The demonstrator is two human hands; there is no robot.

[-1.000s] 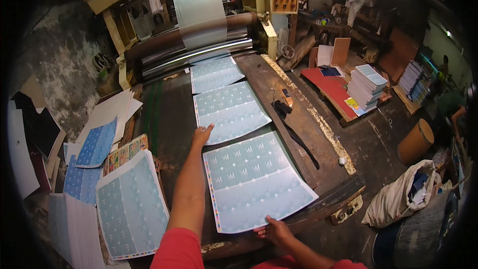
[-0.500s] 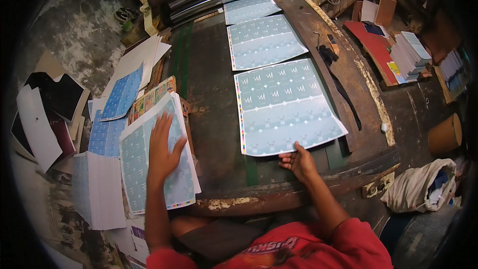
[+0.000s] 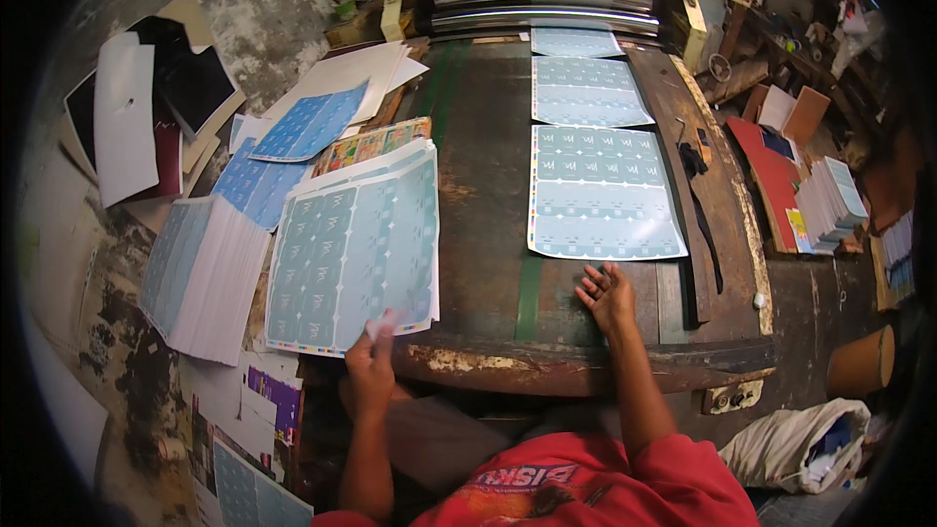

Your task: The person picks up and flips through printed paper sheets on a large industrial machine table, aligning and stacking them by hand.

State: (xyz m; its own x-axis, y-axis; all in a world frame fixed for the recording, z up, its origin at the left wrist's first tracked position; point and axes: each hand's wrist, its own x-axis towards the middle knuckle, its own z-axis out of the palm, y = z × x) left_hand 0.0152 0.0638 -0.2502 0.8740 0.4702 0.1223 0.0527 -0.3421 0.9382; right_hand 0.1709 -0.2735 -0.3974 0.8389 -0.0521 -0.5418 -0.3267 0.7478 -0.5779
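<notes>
I see the left hand at the near edge of the counter, its fingers pinched on the near edge of the top sheet of the stack of pale blue printed sheets. That stack lies at the counter's left front, its long axis running away from me and leaning slightly to the right, with the far corner pointing toward the roller machine. The right hand rests flat on the counter with fingers spread and holding nothing, just below the near edge of a single printed sheet. Beyond it, two more sheets line up toward the rollers.
</notes>
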